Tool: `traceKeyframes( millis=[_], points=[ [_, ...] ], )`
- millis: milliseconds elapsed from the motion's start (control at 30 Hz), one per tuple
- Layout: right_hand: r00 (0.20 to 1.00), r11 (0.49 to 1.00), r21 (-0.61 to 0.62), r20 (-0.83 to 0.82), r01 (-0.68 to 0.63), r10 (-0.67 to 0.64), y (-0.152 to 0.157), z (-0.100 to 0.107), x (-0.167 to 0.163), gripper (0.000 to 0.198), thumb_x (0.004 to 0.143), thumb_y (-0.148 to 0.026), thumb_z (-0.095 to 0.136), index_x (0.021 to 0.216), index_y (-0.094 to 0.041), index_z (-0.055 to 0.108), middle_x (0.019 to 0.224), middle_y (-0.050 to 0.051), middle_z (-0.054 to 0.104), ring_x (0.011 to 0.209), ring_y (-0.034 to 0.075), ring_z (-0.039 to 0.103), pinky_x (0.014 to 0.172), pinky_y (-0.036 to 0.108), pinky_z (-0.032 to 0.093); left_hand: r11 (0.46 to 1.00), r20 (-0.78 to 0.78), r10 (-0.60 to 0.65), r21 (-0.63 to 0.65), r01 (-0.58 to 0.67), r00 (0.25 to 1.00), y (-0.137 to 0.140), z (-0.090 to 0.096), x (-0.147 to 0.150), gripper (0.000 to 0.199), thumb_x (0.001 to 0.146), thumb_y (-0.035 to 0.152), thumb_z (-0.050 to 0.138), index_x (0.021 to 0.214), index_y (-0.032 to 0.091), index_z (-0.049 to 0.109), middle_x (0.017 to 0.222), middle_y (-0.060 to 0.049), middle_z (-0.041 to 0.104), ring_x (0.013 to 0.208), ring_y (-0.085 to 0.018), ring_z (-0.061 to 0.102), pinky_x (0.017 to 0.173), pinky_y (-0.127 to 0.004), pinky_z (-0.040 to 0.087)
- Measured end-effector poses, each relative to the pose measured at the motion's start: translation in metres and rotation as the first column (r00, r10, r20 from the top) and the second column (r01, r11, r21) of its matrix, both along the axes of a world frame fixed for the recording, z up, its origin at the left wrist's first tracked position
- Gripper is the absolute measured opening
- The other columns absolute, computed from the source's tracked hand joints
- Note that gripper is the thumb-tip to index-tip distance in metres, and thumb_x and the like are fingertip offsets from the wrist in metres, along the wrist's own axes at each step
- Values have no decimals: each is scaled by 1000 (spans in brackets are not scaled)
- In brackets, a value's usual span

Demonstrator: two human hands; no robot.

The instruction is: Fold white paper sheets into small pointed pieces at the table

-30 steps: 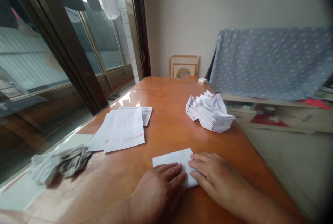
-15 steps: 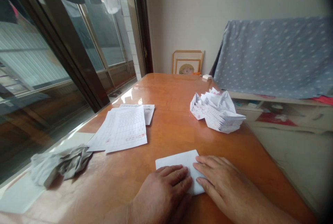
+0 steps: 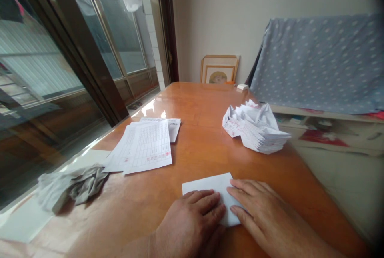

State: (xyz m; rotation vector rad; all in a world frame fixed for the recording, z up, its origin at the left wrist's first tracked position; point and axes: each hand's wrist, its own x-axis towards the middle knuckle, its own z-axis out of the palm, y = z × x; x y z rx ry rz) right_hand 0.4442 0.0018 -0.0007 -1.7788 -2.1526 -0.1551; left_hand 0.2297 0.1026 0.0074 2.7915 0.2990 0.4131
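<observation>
A folded white sheet of paper (image 3: 210, 184) lies flat on the wooden table near its front edge. My left hand (image 3: 192, 216) rests on the paper's lower left part, fingers stretched to the right and pressing it down. On the right side of the sheet lies my right hand (image 3: 258, 206), its fingers extended over the paper's edge and the thumb a little apart. Both hands cover much of the lower half of the paper. Farther back on the right stands a bundle of folded white papers (image 3: 255, 128), stacked in pointed shapes.
Printed sheets (image 3: 147, 146) with red marks lie at the left. A crumpled grey cloth (image 3: 87, 184) is nearer, by the table's (image 3: 198, 102) left edge. A small white box (image 3: 242, 87) sits at the far end. Framed pictures (image 3: 219, 70) lean on the wall behind.
The view has shifted slightly, moving everything a little to the right. Both hands keep nearly the same place on the paper.
</observation>
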Motion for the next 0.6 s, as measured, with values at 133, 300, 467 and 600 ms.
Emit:
traceKeyframes(
  millis=[133,300,467,600],
  points=[
    [1000,1000,3,11,4,-4,0,3,-1,33,96,-20,48,122,-18,68,124,13,69,110,29,66,92,50,57,1000,-4,8,-8,-9,1000,-1,1,0,32,95,25,55,125,21,65,119,-8,71,115,-26,65,101,-41,56],
    [999,999,-18,15,31,-30,-1,1,-2,33,96,-22,51,124,-19,67,129,12,67,117,30,63,98,51,54,1000,-36,10,-24,-11,999,0,3,1,30,95,27,56,123,22,65,121,-7,70,117,-26,64,101,-42,56],
    [999,997,-53,-3,54,-54,-1,1,-2,32,98,-27,53,126,-22,67,133,10,65,122,30,59,103,51,51,999,-82,25,-37,-28,996,0,6,2,27,96,27,53,120,23,65,125,-6,68,119,-25,63,105,-42,54],
    [997,994,-83,-22,70,-72,1,3,-2,33,97,-29,55,127,-24,67,137,8,64,125,29,57,106,50,49,999,-88,29,-34,-32,996,-1,6,3,23,96,26,55,115,23,66,127,-4,67,120,-24,63,107,-40,53]
  ],
)
